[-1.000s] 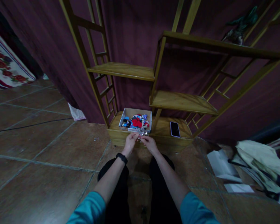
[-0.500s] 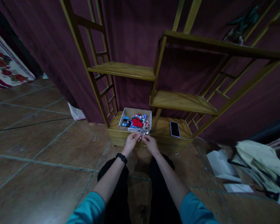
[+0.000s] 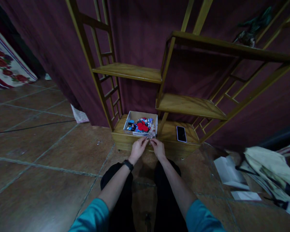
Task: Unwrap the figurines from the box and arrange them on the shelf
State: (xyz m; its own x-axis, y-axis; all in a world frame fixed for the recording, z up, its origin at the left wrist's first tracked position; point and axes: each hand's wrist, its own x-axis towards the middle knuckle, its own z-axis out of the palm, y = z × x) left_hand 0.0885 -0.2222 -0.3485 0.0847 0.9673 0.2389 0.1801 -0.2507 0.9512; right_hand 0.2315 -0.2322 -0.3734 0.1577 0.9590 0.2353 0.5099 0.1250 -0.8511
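Just in front of the shelf, my left hand [image 3: 138, 149] and my right hand [image 3: 159, 149] are close together, fingertips pinched on a small, crinkled clear plastic bag [image 3: 150, 134]. The bag stands up above my fingers and overlaps the front right corner of an open cardboard box [image 3: 130, 118]. Inside that box lie several small colourful pieces, among them a red one [image 3: 142, 126] on top. Whether the bag has anything in it is too small to make out.
The box rests on the lowest board of a wooden shelf unit [image 3: 125, 138]. A phone [image 3: 181, 133] lies on the same board to the right. Wooden shelves [image 3: 128, 71] rise above the box. A white box [image 3: 229, 172] and a cream bag [image 3: 268, 161] are on the floor at right.
The clear bag is more upright and bunched above my fingers. My fingertips have shifted slightly, with the right hand a little further right. The box and phone stay in place.
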